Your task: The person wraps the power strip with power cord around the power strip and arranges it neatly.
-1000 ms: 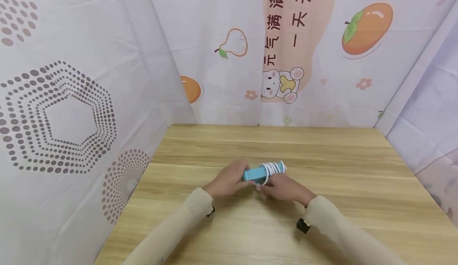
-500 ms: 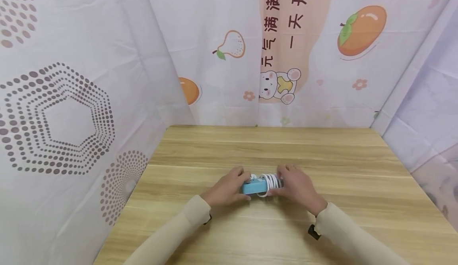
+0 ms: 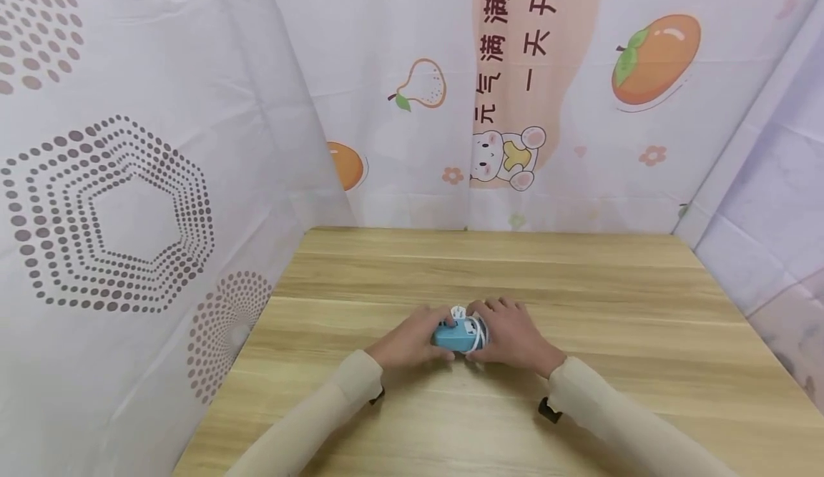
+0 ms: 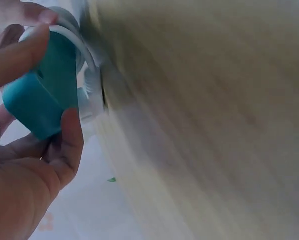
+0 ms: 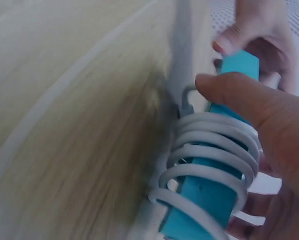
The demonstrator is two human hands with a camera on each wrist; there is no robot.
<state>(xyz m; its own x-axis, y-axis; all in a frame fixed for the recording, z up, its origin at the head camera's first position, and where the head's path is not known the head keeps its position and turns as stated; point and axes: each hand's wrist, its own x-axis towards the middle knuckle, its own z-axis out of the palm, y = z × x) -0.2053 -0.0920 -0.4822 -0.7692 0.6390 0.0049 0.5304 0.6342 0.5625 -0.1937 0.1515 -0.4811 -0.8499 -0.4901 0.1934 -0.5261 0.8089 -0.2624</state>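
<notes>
A blue power strip (image 3: 453, 336) lies between both hands, just over the table. White cord (image 5: 209, 150) is wound round it in several loops, best seen in the right wrist view. The plug (image 3: 458, 312) stands at its far side, prongs showing. My left hand (image 3: 415, 337) grips the strip's left end, thumb on the near side and fingers over the top. With my right hand (image 3: 511, 335) I hold the cord-wrapped part, thumb in front and fingers behind. That hand hides most of the loops and the right end in the head view.
The wooden table (image 3: 579, 277) spreads out on all sides of the hands. Behind it hangs a printed curtain (image 3: 399, 162), and another curtain (image 3: 154, 348) borders the left side. A black band (image 3: 549, 410) is on the right wrist.
The right hand has gone from under the loops to over the right end, then slid left along the strip. The strip has turned, and its plug now shows on the far side.
</notes>
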